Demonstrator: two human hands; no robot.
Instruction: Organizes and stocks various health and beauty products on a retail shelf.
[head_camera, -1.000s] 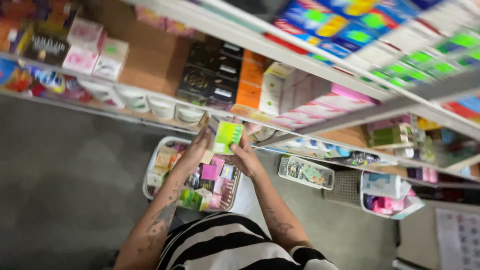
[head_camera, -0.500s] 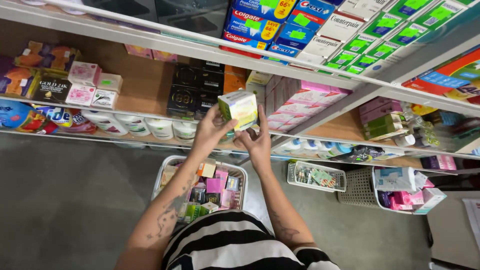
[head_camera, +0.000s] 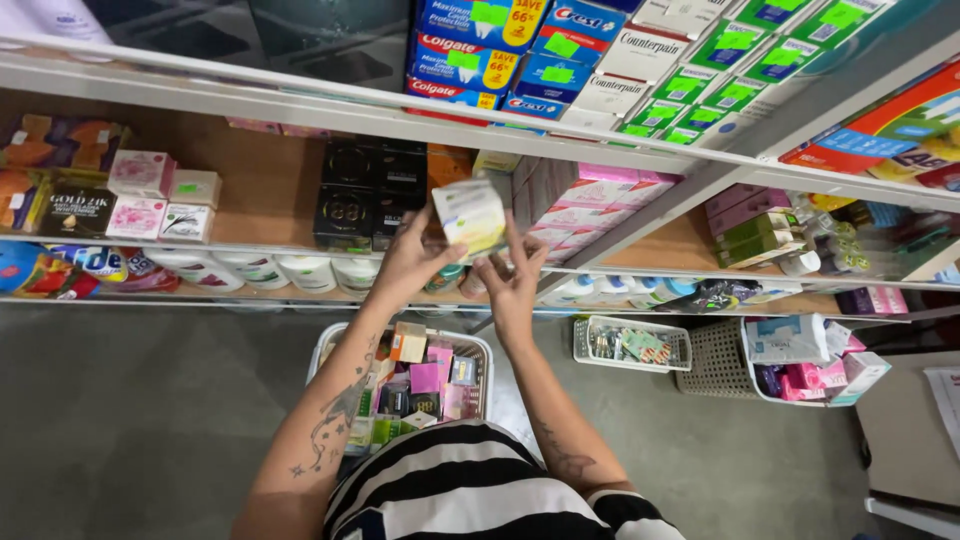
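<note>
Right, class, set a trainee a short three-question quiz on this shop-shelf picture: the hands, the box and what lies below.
1. True or false: both hands hold the small pale box up at the shelves.
2. What sits on the floor directly under the arms?
A. a wire basket of mixed small packages
B. a bucket of water
C. a stack of newspapers
3. Fill in: the person's top is black-and-white ______.

Key
1. True: left hand and right hand both grip it.
2. A: the wire basket.
3. Striped: the striped top.
</note>
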